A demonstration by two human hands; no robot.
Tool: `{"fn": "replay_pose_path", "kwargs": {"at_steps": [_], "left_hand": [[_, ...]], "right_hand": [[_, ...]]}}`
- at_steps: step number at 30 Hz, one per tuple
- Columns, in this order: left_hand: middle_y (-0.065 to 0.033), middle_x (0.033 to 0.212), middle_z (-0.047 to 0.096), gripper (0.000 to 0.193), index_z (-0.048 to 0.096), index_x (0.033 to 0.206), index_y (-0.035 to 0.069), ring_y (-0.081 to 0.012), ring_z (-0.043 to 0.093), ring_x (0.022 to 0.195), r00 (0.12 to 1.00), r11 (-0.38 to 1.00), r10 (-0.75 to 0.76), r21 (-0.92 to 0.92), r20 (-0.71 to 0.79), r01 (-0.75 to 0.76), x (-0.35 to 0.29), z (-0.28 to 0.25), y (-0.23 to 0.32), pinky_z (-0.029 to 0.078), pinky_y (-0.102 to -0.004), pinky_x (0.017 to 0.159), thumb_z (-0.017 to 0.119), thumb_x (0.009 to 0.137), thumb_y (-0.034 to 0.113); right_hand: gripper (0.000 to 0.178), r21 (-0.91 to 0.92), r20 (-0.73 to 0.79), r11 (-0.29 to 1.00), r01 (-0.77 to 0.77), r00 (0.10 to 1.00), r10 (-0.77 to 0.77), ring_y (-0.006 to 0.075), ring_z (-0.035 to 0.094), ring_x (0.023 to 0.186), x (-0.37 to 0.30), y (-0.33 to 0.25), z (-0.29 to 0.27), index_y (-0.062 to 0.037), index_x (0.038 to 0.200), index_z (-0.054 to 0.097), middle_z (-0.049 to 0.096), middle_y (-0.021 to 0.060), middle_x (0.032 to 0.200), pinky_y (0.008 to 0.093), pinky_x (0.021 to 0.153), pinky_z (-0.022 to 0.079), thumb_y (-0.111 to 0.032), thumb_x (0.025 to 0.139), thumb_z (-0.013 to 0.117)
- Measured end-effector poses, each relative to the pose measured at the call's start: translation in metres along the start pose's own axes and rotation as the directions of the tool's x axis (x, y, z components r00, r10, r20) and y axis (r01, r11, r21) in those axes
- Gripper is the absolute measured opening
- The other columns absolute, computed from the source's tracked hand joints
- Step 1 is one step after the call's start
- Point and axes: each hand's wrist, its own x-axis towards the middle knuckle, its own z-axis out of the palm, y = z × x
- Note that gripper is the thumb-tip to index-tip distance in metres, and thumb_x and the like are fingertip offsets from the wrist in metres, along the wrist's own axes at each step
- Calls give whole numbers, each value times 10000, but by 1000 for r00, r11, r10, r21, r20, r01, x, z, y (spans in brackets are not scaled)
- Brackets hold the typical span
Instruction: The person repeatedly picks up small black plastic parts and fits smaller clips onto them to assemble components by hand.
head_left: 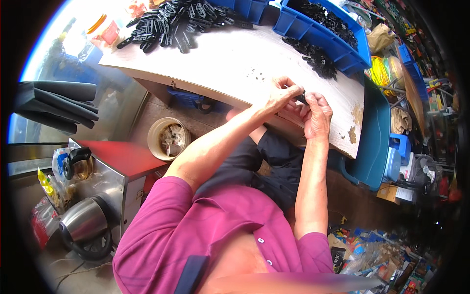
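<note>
Over the table's near edge, my left hand (pixel 283 94) and my right hand (pixel 318 116) are close together, fingers closed. Between their fingertips is a small black plastic part (pixel 302 98), mostly hidden by the fingers; its exact kind cannot be made out. Both hands seem to grip it. A loose pile of small black parts (pixel 318 62) lies on the table beyond my right hand. Farther off at the left, a heap of long black plastic pieces (pixel 178 22) covers the table's far corner. Small dark bits (pixel 255 75) are scattered left of my left hand.
A blue bin (pixel 360 49) of black parts stands on the pale table (pixel 220 63) at the far right. A teal tub (pixel 374 132) is against the table's right end. Below left are a waste bucket (pixel 155 142), a red-topped cabinet (pixel 122 154) and a steel kettle (pixel 83 220).
</note>
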Motion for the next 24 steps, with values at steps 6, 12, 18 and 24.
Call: {"fn": "replay_pose_path", "kwargs": {"at_steps": [6, 12, 18, 24], "left_hand": [[-38, 770, 639, 133, 622, 882, 39, -87, 610, 586, 996, 990, -78, -125, -48, 72, 4, -5, -2, 530, -200, 536, 667, 851, 160], [-25, 786, 636, 125, 623, 896, 43, -77, 604, 597, 999, 978, -32, -209, -36, 24, -2, -9, -4, 527, -194, 561, 668, 846, 148], [-19, 769, 619, 139, 617, 931, 35, -60, 572, 567, 999, 977, -24, -211, 34, 31, -6, -10, -6, 511, -188, 542, 655, 859, 148], [-169, 1028, 671, 375, 589, 1107, 30, -262, 646, 930, 795, 602, 598, 712, -102, -361, -24, -43, 0, 505, -367, 831, 717, 819, 233]], "right_hand": [[177, -121, -46, 992, -41, 998, 36, 93, 451, 422, -4, -7, 15, -28, 901, 617, 513, 14, 535, 278, 492, 482, -173, 846, 702], [319, -340, -22, 930, -138, 990, 138, 105, 398, 371, -2, -6, 15, -21, 842, 600, 403, -15, 447, 308, 381, 452, -331, 868, 666], [296, -330, -56, 942, 54, 995, -77, 95, 389, 386, -8, 7, 16, -69, 768, 577, 506, 7, 644, 264, 345, 398, -331, 873, 669], [291, -252, -95, 968, -10, 995, -15, 128, 427, 394, -13, 0, 5, -81, 721, 538, 426, -8, 522, 348, 435, 531, -298, 899, 613]]}}
